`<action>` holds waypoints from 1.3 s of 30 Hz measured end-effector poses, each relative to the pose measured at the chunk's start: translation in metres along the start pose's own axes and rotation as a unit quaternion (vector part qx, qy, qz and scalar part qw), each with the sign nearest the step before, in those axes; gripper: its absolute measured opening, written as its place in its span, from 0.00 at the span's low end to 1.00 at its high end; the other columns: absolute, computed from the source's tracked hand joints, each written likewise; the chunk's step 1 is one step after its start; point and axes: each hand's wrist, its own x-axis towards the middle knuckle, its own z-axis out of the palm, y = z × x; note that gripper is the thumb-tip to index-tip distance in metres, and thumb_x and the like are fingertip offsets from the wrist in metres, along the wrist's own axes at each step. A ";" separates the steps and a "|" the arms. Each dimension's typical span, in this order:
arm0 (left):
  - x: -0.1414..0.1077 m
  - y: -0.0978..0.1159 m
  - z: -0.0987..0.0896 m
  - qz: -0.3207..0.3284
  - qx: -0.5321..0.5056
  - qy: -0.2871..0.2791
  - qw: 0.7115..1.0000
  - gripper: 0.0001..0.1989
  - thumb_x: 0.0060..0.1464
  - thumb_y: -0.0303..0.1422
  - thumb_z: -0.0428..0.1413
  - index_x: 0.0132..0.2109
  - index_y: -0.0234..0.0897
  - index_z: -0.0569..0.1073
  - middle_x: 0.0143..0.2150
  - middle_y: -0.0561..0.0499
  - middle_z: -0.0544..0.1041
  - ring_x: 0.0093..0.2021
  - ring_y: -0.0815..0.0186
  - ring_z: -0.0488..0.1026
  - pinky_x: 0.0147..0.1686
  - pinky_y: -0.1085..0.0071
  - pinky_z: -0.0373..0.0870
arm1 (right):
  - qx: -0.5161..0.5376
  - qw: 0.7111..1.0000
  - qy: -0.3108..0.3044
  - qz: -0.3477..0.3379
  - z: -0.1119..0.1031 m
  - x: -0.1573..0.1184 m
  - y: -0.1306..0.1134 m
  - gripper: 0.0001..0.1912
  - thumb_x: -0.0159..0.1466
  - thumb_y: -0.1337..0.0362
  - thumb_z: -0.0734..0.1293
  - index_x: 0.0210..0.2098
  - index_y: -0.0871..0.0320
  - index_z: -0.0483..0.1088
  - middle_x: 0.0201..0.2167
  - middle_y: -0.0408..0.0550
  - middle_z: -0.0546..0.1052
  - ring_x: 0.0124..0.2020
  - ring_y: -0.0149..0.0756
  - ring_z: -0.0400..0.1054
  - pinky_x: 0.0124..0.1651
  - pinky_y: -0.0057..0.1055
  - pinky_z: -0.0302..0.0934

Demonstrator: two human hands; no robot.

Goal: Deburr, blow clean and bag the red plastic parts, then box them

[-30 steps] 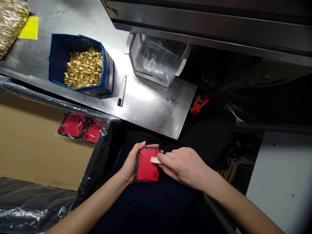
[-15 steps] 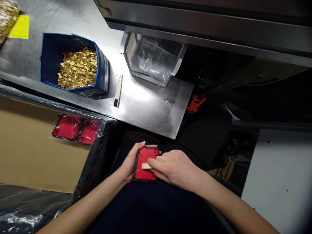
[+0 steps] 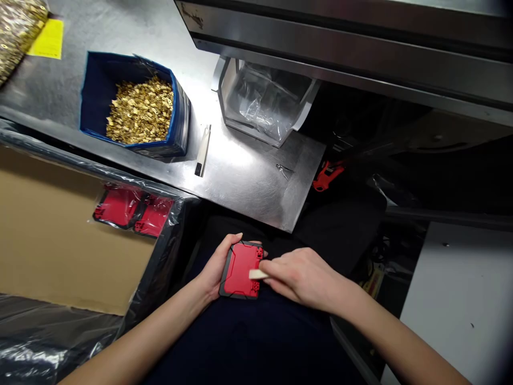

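Observation:
A red and black flat case (image 3: pixel 239 267) lies in my left hand (image 3: pixel 216 267), whose thumb and fingers grip its edges above my lap. Between the thumb and fingers of my right hand (image 3: pixel 296 275) is a small cream-coloured stick (image 3: pixel 256 274), its blunt end over the case's red face near the right edge. Whether the stick touches the face cannot be made out.
On the metal table (image 3: pixel 240 182) stand a blue box (image 3: pixel 182 123) of small golden parts, a cutter (image 3: pixel 203 152), and a grey bin (image 3: pixel 308 107) with clear bags. Bagged red cases (image 3: pixel 154 216) lie in a lined carton at left. An orange-handled tool (image 3: pixel 328 175) is beyond the table corner.
My right hand has moved right with the stick, from the middle of the red face toward its right edge. The whole view has shifted slightly. My left hand still holds the case.

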 end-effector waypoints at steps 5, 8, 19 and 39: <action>0.005 0.001 -0.004 -0.019 0.010 0.011 1.000 0.22 0.62 0.46 0.54 0.43 0.28 0.80 0.29 0.40 0.83 0.23 0.59 0.78 0.24 0.68 0.76 | 0.014 1.000 0.001 0.024 -0.002 0.003 0.005 0.11 0.78 0.55 0.56 0.45 0.51 0.67 0.34 0.40 0.79 0.31 0.31 0.71 0.30 0.32 0.43; 0.006 0.002 -0.005 -0.022 0.006 0.019 1.000 0.22 0.61 0.45 0.55 0.42 0.28 0.80 0.28 0.41 0.83 0.22 0.61 0.77 0.22 0.70 0.75 | 0.017 0.999 -0.001 0.040 -0.002 0.002 0.006 0.10 0.77 0.57 0.57 0.46 0.52 0.66 0.33 0.39 0.78 0.30 0.31 0.70 0.30 0.32 0.44; 0.012 0.002 -0.011 -0.042 0.014 0.000 0.999 0.24 0.60 0.48 0.56 0.46 0.29 0.80 0.30 0.42 0.83 0.24 0.60 0.77 0.24 0.68 0.76 | 0.031 0.999 -0.010 0.031 -0.002 0.005 0.004 0.08 0.77 0.58 0.58 0.45 0.51 0.67 0.33 0.39 0.78 0.31 0.31 0.70 0.31 0.31 0.45; 0.007 0.003 -0.009 -0.017 0.003 -0.002 1.000 0.22 0.62 0.46 0.55 0.46 0.28 0.80 0.30 0.41 0.83 0.25 0.59 0.79 0.24 0.69 0.76 | 0.017 0.999 -0.007 0.034 0.001 0.006 -0.002 0.08 0.77 0.58 0.58 0.45 0.52 0.66 0.34 0.40 0.79 0.31 0.32 0.72 0.31 0.32 0.44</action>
